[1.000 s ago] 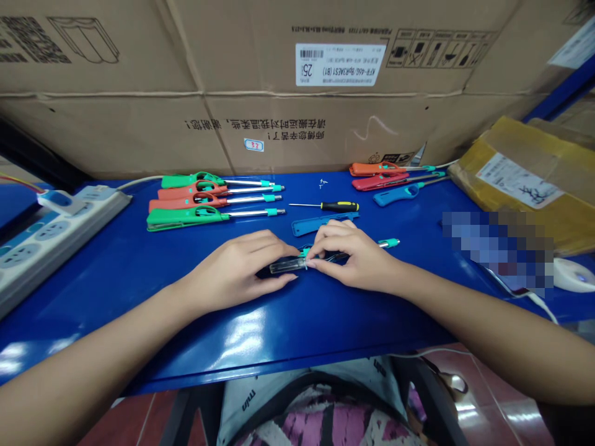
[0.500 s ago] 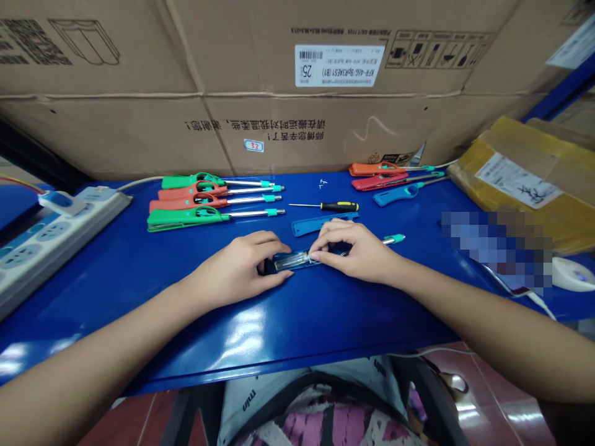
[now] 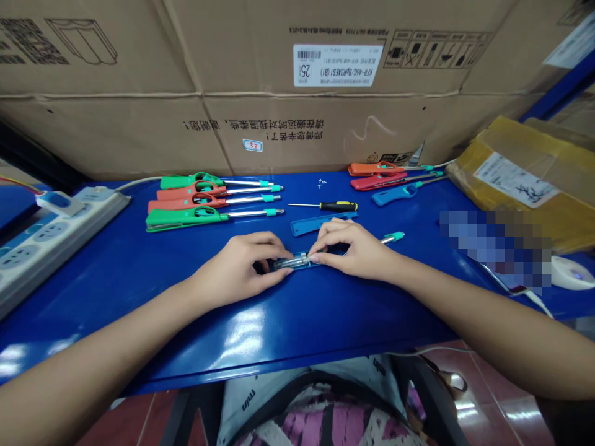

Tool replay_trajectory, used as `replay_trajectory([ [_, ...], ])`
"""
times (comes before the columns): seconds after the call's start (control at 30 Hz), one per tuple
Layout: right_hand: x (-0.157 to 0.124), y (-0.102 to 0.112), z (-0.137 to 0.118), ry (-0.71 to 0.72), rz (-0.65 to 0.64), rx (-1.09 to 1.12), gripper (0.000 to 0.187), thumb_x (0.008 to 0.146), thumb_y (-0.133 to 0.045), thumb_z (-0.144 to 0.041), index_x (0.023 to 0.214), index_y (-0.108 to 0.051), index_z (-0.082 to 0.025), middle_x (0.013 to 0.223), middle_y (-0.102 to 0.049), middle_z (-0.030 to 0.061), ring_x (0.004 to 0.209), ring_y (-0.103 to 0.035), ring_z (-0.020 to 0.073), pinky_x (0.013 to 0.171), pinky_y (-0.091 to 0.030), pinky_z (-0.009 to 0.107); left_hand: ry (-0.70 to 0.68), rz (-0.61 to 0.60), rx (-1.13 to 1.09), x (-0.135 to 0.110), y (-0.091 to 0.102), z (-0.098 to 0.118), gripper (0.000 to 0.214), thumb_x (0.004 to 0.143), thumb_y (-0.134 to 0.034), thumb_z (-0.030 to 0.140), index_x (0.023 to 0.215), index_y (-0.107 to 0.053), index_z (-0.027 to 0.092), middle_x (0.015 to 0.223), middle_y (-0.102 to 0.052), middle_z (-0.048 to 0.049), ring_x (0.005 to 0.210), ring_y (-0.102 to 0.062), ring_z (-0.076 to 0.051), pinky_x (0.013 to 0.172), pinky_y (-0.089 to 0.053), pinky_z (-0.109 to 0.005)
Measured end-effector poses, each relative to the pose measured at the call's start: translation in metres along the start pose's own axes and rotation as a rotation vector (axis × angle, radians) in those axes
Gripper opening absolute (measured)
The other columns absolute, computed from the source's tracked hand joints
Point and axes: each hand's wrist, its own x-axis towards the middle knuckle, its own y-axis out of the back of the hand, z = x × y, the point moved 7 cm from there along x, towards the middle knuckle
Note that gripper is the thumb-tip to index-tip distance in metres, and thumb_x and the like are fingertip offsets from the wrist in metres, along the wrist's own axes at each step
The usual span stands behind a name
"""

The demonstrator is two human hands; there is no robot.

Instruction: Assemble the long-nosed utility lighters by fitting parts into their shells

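Observation:
Both my hands rest on a blue table (image 3: 139,272) around an opened long-neck lighter (image 3: 292,261). Its clear fuel tank shows between my fingers and its metal tube with a teal tip (image 3: 394,236) sticks out to the right. My left hand (image 3: 237,269) pinches the lighter's left end. My right hand (image 3: 356,248) is closed over its middle, fingertips on the clear part. A loose blue shell half (image 3: 320,222) lies just behind my hands, and a yellow-black screwdriver (image 3: 332,205) lies beyond it.
Several green and orange lighters (image 3: 204,199) lie in a row at the back left, three more (image 3: 390,179) at the back right. A power strip (image 3: 41,235) sits at the left, a taped parcel (image 3: 520,179) at the right, cardboard boxes (image 3: 279,87) behind.
The lighter and both hands have shifted slightly away from me and to the right; the teal tip sits a little farther right. My fingers have closed in tighter on the clear tank.

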Motion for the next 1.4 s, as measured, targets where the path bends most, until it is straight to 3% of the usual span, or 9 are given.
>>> replay_trajectory([
  [0.27, -0.001, 0.0, -0.003, 0.002, -0.012, -0.035, 0.006, 0.089, -0.073, -0.022, 0.09, -0.079, -0.023, 0.086, -0.07, 0.0015, 0.09, -0.059, 0.0182, 0.088, -0.038, 0.037, -0.042, 0.03, 0.045, -0.001, 0.004, 0.001, 0.019, 0.095, -0.063, 0.025, 0.107, -0.076, 0.018, 0.102, -0.07, -0.0047, 0.086, -0.068, -0.012, 0.074, -0.058, -0.021],
  [0.5, -0.002, -0.003, -0.005, 0.035, 0.002, -0.158, 0.006, 0.088, -0.075, -0.024, 0.09, -0.08, -0.027, 0.085, -0.067, 0.0001, 0.092, -0.059, 0.0182, 0.088, -0.029, 0.038, -0.077, -0.015, 0.317, -0.001, 0.007, 0.004, 0.021, 0.095, -0.062, 0.033, 0.106, -0.078, 0.027, 0.104, -0.072, -0.0037, 0.094, -0.064, -0.021, 0.082, -0.056, -0.036],
  [0.9, -0.003, -0.004, -0.007, 0.083, 0.02, -0.181, 0.005, 0.089, -0.074, -0.024, 0.091, -0.079, -0.025, 0.085, -0.064, 0.0006, 0.093, -0.059, 0.0185, 0.087, -0.03, 0.037, -0.065, -0.04, 0.274, -0.001, 0.002, 0.002, 0.026, 0.101, -0.054, 0.032, 0.115, -0.075, 0.027, 0.11, -0.073, -0.0022, 0.098, -0.068, -0.018, 0.085, -0.054, -0.03],
  [1.4, -0.002, -0.006, -0.01, 0.061, 0.012, -0.163, 0.005, 0.088, -0.073, -0.02, 0.09, -0.076, -0.023, 0.09, -0.064, 0.0009, 0.095, -0.06, 0.0182, 0.088, -0.031, 0.036, -0.004, -0.025, 0.259, -0.001, 0.001, 0.004, 0.023, 0.098, -0.057, 0.035, 0.101, -0.079, 0.028, 0.105, -0.075, -0.0015, 0.094, -0.069, -0.018, 0.083, -0.055, -0.03],
])
